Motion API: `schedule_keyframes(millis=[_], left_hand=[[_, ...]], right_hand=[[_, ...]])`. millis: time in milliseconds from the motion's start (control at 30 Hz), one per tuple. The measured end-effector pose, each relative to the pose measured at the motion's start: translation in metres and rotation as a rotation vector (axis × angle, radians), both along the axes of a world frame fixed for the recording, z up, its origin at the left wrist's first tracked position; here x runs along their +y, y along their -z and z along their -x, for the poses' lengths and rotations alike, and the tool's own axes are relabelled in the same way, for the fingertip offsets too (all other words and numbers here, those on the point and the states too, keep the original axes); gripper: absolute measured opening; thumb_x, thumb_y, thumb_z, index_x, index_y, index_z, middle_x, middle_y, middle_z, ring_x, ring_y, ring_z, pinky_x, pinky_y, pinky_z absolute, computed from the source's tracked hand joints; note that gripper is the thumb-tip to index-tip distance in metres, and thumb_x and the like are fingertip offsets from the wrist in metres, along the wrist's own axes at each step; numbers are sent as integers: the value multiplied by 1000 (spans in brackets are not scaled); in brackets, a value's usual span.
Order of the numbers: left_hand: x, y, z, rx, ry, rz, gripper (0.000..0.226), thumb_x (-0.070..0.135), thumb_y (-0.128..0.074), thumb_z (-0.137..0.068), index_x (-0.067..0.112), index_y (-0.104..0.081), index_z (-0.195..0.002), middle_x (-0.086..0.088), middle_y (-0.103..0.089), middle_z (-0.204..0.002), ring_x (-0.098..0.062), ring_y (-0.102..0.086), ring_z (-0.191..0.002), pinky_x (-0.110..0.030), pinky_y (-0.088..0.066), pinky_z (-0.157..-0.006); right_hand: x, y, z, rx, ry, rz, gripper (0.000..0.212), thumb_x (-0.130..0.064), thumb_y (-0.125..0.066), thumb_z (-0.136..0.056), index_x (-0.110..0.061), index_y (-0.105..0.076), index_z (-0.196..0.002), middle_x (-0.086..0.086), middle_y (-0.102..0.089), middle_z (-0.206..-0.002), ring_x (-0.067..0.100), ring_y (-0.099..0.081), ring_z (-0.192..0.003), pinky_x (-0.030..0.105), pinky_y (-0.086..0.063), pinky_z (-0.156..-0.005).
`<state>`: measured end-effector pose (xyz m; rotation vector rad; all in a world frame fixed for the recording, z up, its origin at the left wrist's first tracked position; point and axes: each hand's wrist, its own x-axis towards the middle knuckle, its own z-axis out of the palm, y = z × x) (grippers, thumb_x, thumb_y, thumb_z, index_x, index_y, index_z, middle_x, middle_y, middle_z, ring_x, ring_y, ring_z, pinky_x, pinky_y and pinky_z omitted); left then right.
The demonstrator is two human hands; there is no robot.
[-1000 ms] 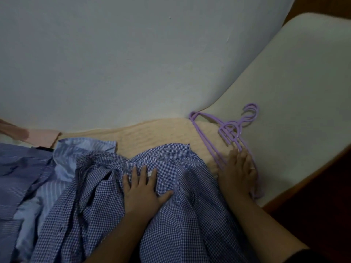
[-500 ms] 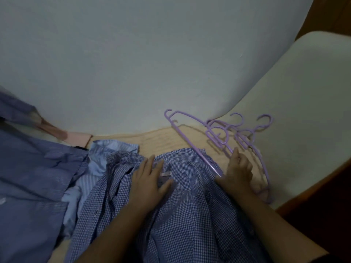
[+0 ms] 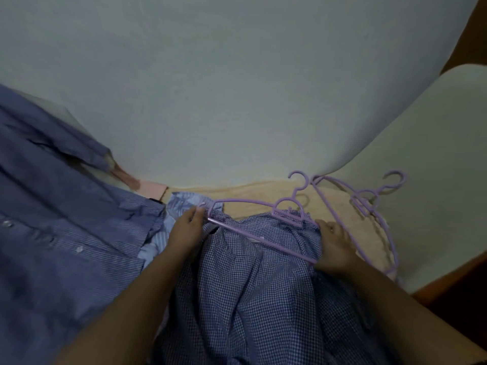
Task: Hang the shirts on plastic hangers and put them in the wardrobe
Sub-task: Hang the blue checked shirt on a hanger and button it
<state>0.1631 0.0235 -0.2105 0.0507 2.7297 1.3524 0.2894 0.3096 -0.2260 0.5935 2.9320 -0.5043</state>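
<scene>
From where I watch, my left hand pinches the left tip of a purple hanger while my right hand curls round its right end, so both hands hold the one hanger crosswise over the collar of the checked shirt. Its long axis runs from upper left to lower right, hook pointing away from me toward the wall. I judge that the coming move turns on this: the shirt's neck opening lies directly under the bar, nearer my right hand, with the spare hangers just beyond on the bed.
</scene>
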Motion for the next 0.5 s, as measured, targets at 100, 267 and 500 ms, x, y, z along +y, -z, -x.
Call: schedule_keyframes(millis=[100, 267, 500], left_hand=[[3, -9, 1, -32, 47, 43, 53, 42, -24, -103, 11, -48, -139, -15, -43, -146, -30, -40, -133, -36, -31, -106], [6, -16, 0, -151, 26, 95, 69, 55, -22, -99, 4, -54, -133, -23, -45, -142, -33, -45, -128, -35, -34, -102], [10, -42, -29, 151, 55, -128, 46, 42, -49, -96, 13, -59, -131, -7, -56, -137, -21, -49, -127, -29, -36, -101]], right_hand=[[5, 2, -4, -31, -1, -27, 110, -41, -79, -64, -26, -9, -147, 7, -17, -145, 32, -24, -133, 46, -29, -109], [6, 0, -10, -64, -27, -66, 106, -40, -76, -68, -28, -8, -148, 5, -17, -145, 31, -25, -133, 44, -27, -107], [-8, -12, -18, -66, -79, -92, 99, -25, -74, -71, -27, -11, -147, 3, -17, -145, 29, -24, -133, 44, -31, -103]])
